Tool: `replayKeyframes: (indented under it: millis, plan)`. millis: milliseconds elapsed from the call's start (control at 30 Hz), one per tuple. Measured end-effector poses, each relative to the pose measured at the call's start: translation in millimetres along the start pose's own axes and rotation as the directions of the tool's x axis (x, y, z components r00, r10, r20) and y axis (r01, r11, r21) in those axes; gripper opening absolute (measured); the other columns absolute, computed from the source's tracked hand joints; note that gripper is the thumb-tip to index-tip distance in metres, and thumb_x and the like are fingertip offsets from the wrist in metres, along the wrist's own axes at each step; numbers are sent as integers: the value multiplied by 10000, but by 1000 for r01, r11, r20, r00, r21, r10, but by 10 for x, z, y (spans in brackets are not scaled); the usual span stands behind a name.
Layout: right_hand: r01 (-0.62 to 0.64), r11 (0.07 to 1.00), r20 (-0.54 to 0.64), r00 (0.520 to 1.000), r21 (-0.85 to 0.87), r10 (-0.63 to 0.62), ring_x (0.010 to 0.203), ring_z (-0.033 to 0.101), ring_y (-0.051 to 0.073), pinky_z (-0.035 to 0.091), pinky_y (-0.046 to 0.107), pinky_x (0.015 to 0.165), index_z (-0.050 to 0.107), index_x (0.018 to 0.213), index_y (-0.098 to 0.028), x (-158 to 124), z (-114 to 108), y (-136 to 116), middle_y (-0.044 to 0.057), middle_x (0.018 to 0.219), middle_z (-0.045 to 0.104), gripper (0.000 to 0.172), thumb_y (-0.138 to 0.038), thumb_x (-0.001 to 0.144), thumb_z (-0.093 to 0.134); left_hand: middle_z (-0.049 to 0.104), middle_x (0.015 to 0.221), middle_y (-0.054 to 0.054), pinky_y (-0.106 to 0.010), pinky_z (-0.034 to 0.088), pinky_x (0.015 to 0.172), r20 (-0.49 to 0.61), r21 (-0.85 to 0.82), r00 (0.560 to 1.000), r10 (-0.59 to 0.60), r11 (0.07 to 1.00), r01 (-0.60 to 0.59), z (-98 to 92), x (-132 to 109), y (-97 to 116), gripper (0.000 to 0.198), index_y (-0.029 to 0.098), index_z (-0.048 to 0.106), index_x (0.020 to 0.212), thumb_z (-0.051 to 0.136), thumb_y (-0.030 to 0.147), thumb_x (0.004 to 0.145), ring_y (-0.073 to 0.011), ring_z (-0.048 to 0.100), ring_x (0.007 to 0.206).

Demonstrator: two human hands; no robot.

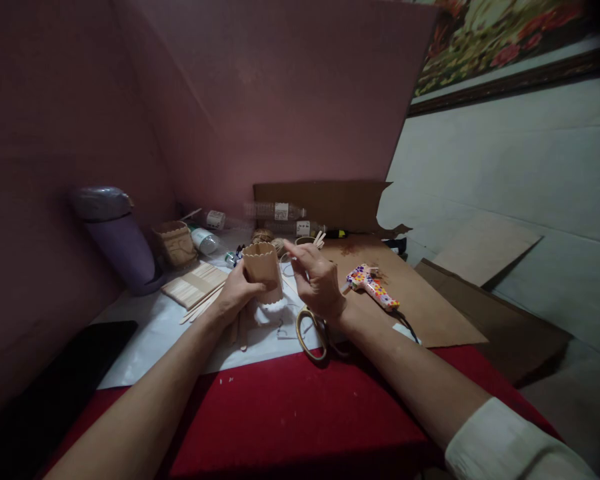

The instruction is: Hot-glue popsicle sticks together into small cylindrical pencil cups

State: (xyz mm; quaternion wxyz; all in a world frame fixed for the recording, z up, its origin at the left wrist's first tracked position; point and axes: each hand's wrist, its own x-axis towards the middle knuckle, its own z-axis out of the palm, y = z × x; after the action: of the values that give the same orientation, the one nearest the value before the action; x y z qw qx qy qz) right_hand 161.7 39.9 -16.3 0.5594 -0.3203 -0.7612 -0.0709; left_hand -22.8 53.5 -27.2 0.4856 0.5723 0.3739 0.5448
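While left hand (237, 293) clasps scalloped cup (263, 268), half-curled right hand (316, 279) hovers just beside (whether gripping anything, cannot tell); step apparently work on cup, next move likely needing steady hold.

Matt wood-look cup (263, 268), glossy plastic glue gun (373, 288) — clear plastic bottle (281, 211), matt cardboard (425, 317), matt cloth (300, 413)

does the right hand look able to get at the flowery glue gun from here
Probably yes: the flowery glue gun lies on the cardboard just right of the right hand, with nothing visible covering it.
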Motion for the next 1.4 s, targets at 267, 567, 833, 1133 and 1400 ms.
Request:
replayKeyframes:
  millis: [267,567,833,1133,1400]
  plan:
    - [-77,984,-8,997,160,79,919,640,202,540,354,788,680,1027,-213,-40,49,-59,74,965,660,210,-270,976,484,710,917,-69,-311,547,712,60,-387,994,-91,916,107,61,-81,168,547,146,595,1162,787,264,664,-203,672,781]
    - [10,970,123,992,243,-41,883,630,208,580,391,753,659,1190,-214,-82,21,-82,102,1068,625,319,-336,896,633,741,827,-76,-319,552,684,135,-497,973,-188,836,231,136,-141,247,311,116,664,967,710,268,700,-216,687,718]
    - [93,973,95,989,212,-115,951,638,224,583,397,778,641,1208,-229,-88,24,-102,104,1077,624,330,-307,888,644,709,761,-54,-338,521,641,97,-441,974,-204,869,226,135,-149,253,294,156,675,908,737,310,665,-213,648,667]
    - [143,980,109,981,136,-158,976,641,227,580,403,824,616,1244,-250,-104,5,-138,96,1096,621,370,-353,889,641,691,888,-57,-315,509,670,26,-400,992,-125,908,125,154,-135,200,559,175,618,1124,804,334,622,-203,628,753]
    - [242,970,164,957,-8,-238,1405,350,353,316,576,1145,255,1532,-204,83,-66,-59,191,1497,393,919,-621,810,642,678,1113,-103,-340,503,813,104,-241,994,-24,969,48,159,-130,69,647,167,575,1235,805,340,656,-259,642,970]
